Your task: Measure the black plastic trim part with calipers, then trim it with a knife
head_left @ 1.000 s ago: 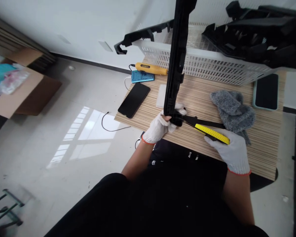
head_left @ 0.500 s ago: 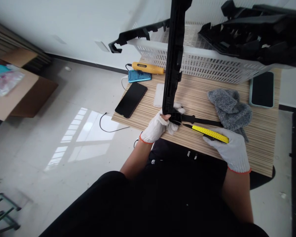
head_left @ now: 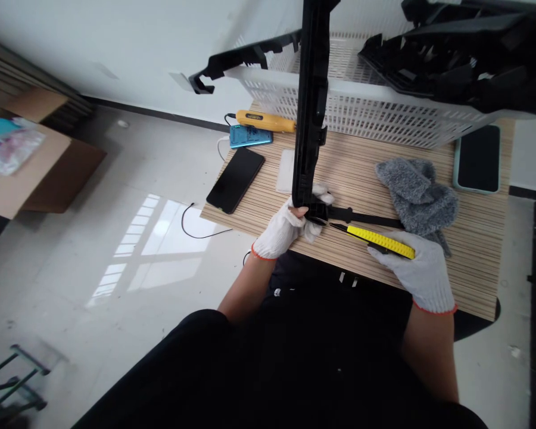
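A white knit glove with an orange cuff covers my left hand (head_left: 282, 229), whose fingers are closed round the lower end of a long black plastic trim piece (head_left: 311, 113). The piece stands up from the table and a side arm reaches left over the basket. In my right hand (head_left: 422, 268), also gloved, is a utility knife (head_left: 379, 239) with a yellow ribbed handle. Its thin dark tip points left, close beside the piece's lower end; whether it touches I cannot tell. A black strip (head_left: 370, 219) lies behind the knife, partly hidden by a grey cloth (head_left: 417, 193).
A white mesh basket (head_left: 384, 122) with black plastic parts (head_left: 469, 65) stands at the back. A black phone (head_left: 236, 180), a blue device (head_left: 250, 136), a yellow-handled tool (head_left: 265, 121) and a second phone (head_left: 477, 159) lie on the wood-grain table (head_left: 469, 262). Cardboard box (head_left: 40, 161) at far left.
The view has shifted slightly. The knife's tip is a little nearer the lower end of the trim piece. Both hands keep their hold.
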A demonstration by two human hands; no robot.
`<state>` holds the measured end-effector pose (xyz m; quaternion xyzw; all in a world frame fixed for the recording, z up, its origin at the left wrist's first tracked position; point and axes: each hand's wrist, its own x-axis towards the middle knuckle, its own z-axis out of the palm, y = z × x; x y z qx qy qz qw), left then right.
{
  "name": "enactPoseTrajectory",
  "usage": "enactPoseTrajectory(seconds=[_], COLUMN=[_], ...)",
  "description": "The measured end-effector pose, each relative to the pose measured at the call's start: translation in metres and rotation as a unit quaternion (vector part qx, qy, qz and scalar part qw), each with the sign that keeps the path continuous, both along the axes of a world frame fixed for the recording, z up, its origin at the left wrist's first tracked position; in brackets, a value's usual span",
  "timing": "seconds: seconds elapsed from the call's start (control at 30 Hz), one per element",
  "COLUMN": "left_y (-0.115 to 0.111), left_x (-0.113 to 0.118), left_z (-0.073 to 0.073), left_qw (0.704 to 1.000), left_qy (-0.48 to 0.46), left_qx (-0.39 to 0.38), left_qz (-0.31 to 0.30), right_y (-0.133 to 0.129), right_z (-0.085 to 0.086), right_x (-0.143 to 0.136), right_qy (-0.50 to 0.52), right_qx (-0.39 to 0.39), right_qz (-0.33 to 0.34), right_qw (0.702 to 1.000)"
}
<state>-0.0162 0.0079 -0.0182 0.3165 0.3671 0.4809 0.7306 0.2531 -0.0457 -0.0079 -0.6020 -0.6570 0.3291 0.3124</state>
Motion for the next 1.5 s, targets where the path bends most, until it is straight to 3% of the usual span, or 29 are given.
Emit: enactPoseTrajectory(seconds=[0.27,0.5,0.77,0.93,1.1,1.4,1.5], left_y=[-0.003,-0.001,-0.001,-0.008,-0.008,-0.010,-0.011], left_x=[-0.002,0.001,-0.002,-0.002,-0.003,0.002,0.001], left_z=[-0.006,-0.002,-0.009,-0.010,-0.015,0.005,0.005], left_qw=[1.000,1.000,1.000,0.998,0.990,0.994,0.992], left_qy=[0.000,-0.005,-0.001,0.055,0.114,0.083,0.102], left_qx=[-0.001,0.004,0.019,0.026,0.003,-0.014,-0.016], left_qz=[-0.001,-0.007,0.001,0.022,0.087,0.071,0.079], right_y=[-0.001,0.000,0.003,-0.004,-0.007,-0.019,-0.025], right_z=[-0.001,0.004,0.017,0.020,0.022,0.027,0.024], right_x=[0.000,-0.001,0.000,-0.003,-0.015,-0.040,-0.034], right_qy=[-0.003,-0.002,0.003,0.004,0.027,-0.014,0.016], right_qx=[-0.003,-0.034,-0.109,-0.094,-0.128,-0.105,-0.087], right_qz=[-0.016,-0.018,0.055,0.066,0.086,0.091,0.031], right_qw=[1.000,0.999,0.992,0.993,0.988,0.990,0.996])
